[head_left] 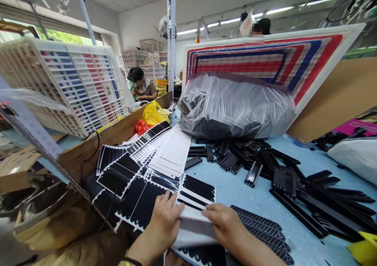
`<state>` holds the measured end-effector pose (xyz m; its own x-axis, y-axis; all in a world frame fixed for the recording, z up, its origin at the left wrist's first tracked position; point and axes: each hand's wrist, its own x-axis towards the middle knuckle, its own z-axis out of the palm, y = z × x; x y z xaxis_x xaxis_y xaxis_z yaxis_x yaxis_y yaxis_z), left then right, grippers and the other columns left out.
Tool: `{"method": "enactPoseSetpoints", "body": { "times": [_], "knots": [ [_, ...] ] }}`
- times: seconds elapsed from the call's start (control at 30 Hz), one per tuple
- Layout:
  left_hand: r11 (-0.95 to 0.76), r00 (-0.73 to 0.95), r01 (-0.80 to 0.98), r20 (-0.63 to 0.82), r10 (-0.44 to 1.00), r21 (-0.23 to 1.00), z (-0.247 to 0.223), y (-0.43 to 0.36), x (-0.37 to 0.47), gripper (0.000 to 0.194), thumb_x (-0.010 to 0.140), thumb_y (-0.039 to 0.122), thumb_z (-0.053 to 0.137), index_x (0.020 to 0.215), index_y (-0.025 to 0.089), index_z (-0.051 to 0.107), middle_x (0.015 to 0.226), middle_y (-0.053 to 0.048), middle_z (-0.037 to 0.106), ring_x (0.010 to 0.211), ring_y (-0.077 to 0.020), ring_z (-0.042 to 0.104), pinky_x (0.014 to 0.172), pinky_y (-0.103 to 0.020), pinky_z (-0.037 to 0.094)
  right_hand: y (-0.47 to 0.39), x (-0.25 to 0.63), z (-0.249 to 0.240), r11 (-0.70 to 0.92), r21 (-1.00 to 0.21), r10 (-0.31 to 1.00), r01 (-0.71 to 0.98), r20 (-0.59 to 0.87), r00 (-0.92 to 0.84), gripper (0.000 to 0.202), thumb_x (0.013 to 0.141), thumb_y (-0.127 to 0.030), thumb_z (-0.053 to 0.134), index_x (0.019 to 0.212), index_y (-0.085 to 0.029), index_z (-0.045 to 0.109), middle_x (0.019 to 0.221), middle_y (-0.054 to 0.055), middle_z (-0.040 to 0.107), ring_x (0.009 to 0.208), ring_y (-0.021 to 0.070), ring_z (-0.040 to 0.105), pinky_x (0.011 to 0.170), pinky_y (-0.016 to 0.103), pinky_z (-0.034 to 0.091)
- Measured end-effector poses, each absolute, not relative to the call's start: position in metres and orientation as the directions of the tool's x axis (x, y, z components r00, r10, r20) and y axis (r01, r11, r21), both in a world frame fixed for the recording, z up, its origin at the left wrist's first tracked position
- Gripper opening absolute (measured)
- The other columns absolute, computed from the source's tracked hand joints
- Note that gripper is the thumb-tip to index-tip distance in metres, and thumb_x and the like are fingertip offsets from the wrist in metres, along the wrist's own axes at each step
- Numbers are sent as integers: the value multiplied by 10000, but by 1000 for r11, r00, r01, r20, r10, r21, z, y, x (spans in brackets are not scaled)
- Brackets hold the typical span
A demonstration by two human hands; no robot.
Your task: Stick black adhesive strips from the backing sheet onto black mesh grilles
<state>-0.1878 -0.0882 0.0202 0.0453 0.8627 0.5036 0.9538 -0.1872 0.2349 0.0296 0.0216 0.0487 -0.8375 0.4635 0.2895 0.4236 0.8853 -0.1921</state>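
Both hands are at a white sheet [194, 228] near the table's front edge. My left hand [165, 215] has its fingers bent over the sheet's left end, with the thumb along its top. At the right end, my right hand [222, 219] pinches the sheet between thumb and fingers. Just beyond the hands lies a white-backed sheet of black strips [198, 187]. Overlapping sheets of black scalloped stickers [141, 199] spread out to the left, partly under my left hand. Blank white sheets [173, 148] are fanned behind them.
Loose black plastic parts [282, 175] are heaped at the right, with patterned black strips [262, 230] nearer. Behind stand a large plastic bag [235, 105] and a striped crate [312, 62]. A wooden board [118, 134] edges the left side. Two people [144, 87] are farther back.
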Motion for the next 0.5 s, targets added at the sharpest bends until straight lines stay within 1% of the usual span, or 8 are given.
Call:
{"method": "enactPoseSetpoints", "body": {
  "times": [0.07, 0.13, 0.2, 0.27, 0.33, 0.37, 0.4, 0.5],
  "knots": [
    [-120, -91, 902, 452, 887, 416, 3, -113, -189, 593, 615, 181, 730, 1203, 236, 677, 1247, -164, 685, 1130, -418, 637, 849, -560, 555, 6, 40, 36, 872, -296, 465, 390, 249, -850, 469, 714, 12, 424, 922, -232, 767, 931, 70, 766, 828, 197, 714, 717, 257, 557],
    [13, -336, 770, 388, 858, 638, -1, -127, -191, 611, 649, 302, 764, 1245, 228, 651, 1167, -140, 726, 1008, -340, 704, 826, -468, 585, 1, 45, 35, 859, -384, 459, 337, 287, -841, 483, 737, 9, 386, 957, -208, 757, 931, 77, 767, 852, 193, 720, 736, 254, 563],
    [110, -546, 551, 258, 797, 827, 5, -131, -189, 464, 721, 423, 732, 1122, 192, 706, 897, -93, 771, 729, -242, 726, 648, -336, 591, 5, 45, 44, 852, -433, 460, 293, 356, -813, 464, 777, -15, 365, 957, -194, 754, 881, 77, 771, 814, 187, 728, 714, 251, 575],
    [149, -608, 294, 65, 791, 944, 17, -128, -184, 406, 776, 544, 666, 846, 150, 735, 558, -29, 666, 433, -149, 588, 422, -238, 460, 16, 42, 60, 855, -438, 471, 277, 432, -770, 438, 821, -45, 359, 928, -194, 758, 832, 74, 769, 765, 180, 731, 673, 245, 582],
    [166, -527, 25, -128, 840, 986, 33, -120, -176, 521, 774, 641, 632, 656, 135, 672, 384, 15, 525, 290, -86, 420, 328, -196, 291, 27, 37, 80, 871, -401, 471, 283, 519, -714, 424, 849, -62, 364, 915, -193, 761, 821, 75, 768, 745, 173, 733, 649, 238, 585],
    [161, -463, -111, -194, 865, 981, 43, -116, -172, 561, 759, 677, 628, 640, 129, 652, 368, 14, 516, 270, -75, 400, 322, -185, 256, 31, 35, 91, 884, -367, 460, 290, 567, -683, 416, 856, -65, 371, 921, -192, 762, 830, 77, 770, 752, 173, 735, 654, 239, 588],
    [142, -402, -240, -231, 886, 960, 52, -111, -168, 594, 733, 710, 632, 677, 119, 656, 401, -7, 561, 277, -82, 437, 326, -179, 262, 34, 33, 101, 898, -329, 438, 292, 613, -657, 407, 862, -67, 381, 930, -191, 762, 840, 78, 772, 758, 172, 738, 661, 239, 592],
    [54, -299, -535, -248, 921, 843, 81, -93, -162, 734, 633, 804, 635, 859, 106, 665, 658, -106, 716, 448, -177, 639, 364, -210, 401, 29, 26, 125, 943, -218, 330, 251, 707, -626, 391, 872, -62, 397, 952, -182, 761, 882, 85, 779, 789, 168, 741, 690, 238, 599]
  ]
}}
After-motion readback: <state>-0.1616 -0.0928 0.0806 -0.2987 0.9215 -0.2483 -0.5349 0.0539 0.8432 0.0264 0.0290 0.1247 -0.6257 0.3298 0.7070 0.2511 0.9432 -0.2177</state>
